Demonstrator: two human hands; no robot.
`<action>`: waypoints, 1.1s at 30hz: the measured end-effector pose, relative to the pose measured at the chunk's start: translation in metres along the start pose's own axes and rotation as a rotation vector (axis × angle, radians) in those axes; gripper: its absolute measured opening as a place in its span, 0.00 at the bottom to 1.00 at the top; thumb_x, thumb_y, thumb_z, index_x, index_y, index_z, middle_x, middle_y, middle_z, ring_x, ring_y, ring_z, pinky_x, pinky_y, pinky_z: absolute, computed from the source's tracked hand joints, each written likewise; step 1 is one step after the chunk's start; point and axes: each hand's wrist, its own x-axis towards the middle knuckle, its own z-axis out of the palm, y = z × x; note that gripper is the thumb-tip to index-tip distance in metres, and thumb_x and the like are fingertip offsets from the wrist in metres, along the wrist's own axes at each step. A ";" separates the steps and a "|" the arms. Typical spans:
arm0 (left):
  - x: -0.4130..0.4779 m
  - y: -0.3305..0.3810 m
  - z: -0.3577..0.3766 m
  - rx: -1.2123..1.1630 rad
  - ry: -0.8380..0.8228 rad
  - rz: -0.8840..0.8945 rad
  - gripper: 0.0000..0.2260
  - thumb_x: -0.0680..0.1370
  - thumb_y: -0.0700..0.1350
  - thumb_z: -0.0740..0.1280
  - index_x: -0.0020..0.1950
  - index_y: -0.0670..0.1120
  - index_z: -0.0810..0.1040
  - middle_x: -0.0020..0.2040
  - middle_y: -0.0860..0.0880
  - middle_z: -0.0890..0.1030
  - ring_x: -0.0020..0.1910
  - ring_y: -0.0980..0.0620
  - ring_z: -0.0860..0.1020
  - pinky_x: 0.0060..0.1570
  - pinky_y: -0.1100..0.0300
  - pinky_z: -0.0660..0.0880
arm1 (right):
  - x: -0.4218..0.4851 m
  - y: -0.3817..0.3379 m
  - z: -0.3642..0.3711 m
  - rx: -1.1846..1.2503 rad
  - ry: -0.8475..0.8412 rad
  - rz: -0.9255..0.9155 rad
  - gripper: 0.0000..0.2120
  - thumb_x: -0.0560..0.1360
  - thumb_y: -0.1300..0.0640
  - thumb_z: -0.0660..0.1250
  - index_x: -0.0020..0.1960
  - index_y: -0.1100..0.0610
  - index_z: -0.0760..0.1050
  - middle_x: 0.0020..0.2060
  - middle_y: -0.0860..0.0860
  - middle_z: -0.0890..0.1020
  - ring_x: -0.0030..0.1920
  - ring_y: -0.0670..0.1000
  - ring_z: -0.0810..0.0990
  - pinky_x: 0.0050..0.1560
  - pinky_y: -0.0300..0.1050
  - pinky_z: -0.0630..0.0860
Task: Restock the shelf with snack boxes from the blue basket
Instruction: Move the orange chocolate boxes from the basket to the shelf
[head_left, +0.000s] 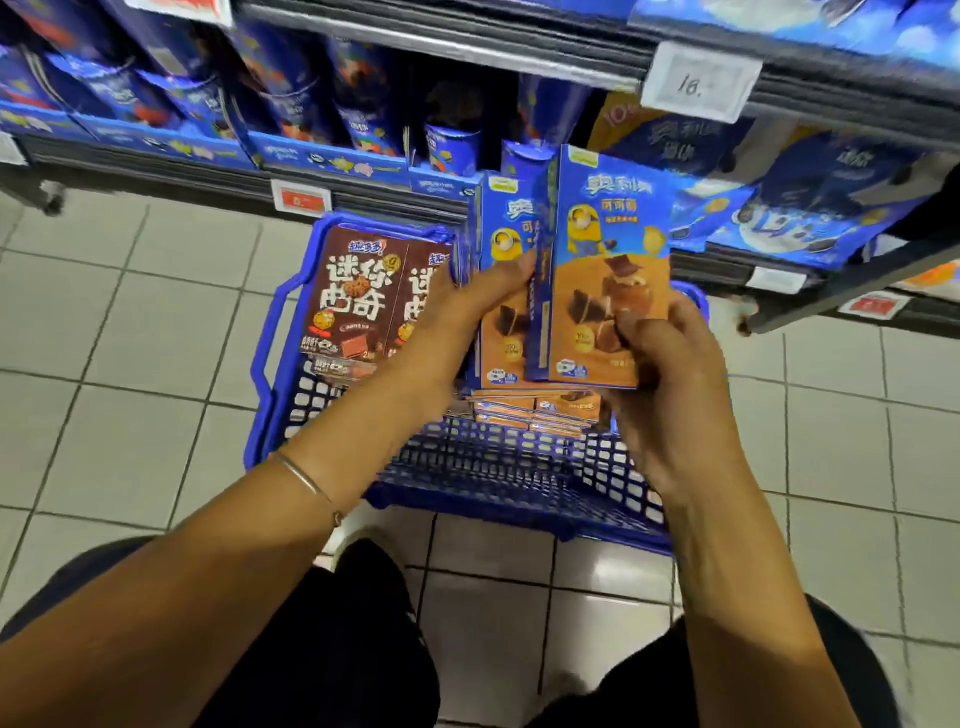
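Observation:
The blue basket (483, 483) stands on the tiled floor below the shelf. Both hands hold upright blue-and-orange snack boxes above it. My right hand (654, 358) grips the lower corner of the front box (608, 260). My left hand (467, 301) holds a second box (506, 291) of the same kind, with more stacked behind it. Several more such boxes (535, 410) lie flat in the basket under my hands. Brown cookie boxes (353, 296) stand in the basket's left half.
The lower shelf (363, 171) behind the basket holds blue cookie packs and cups, with a dark gap (452, 104) near the middle. An upper shelf edge carries a price tag (698, 83). My knees are at the bottom of the view.

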 end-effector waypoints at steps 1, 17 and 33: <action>-0.012 0.010 0.002 -0.009 -0.009 -0.009 0.42 0.70 0.56 0.79 0.80 0.44 0.69 0.68 0.43 0.82 0.66 0.41 0.82 0.70 0.38 0.75 | -0.008 -0.015 0.006 -0.021 -0.018 0.022 0.17 0.74 0.65 0.65 0.63 0.63 0.71 0.35 0.53 0.82 0.34 0.50 0.81 0.38 0.44 0.78; -0.252 0.275 0.088 -0.005 0.053 0.159 0.54 0.61 0.68 0.83 0.81 0.52 0.66 0.71 0.46 0.81 0.67 0.41 0.81 0.71 0.37 0.73 | -0.175 -0.325 0.157 -0.066 -0.194 0.041 0.16 0.79 0.69 0.63 0.66 0.64 0.70 0.33 0.51 0.82 0.32 0.47 0.82 0.34 0.40 0.79; -0.437 0.515 0.166 0.018 -0.013 0.418 0.51 0.65 0.66 0.80 0.81 0.46 0.66 0.71 0.42 0.80 0.66 0.39 0.82 0.68 0.37 0.76 | -0.280 -0.557 0.277 -0.218 -0.332 -0.238 0.15 0.73 0.54 0.70 0.59 0.52 0.77 0.41 0.50 0.87 0.42 0.50 0.86 0.45 0.49 0.78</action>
